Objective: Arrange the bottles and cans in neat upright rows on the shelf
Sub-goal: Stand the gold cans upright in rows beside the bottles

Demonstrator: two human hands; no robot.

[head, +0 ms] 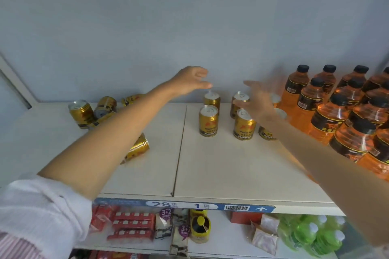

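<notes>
Both hands, the left hand (192, 81) and the blurred right hand (255, 101), hover with fingers apparently spread, holding nothing, over upright gold metal cans (208, 121) near the white shelf's (210, 170) back edge. Tipped gold cans (137, 149) toward the left edge need standing up next.

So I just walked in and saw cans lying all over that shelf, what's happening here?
A person is tidying drinks on the top shelf. Both hands are reaching over the standing gold cans in the middle: the left hand hovers above the back can, the right hand is blurred by motion, and neither visibly holds anything. Several toppled cans still lie at the left. The orange bottles already stand upright in rows on the right.
</notes>
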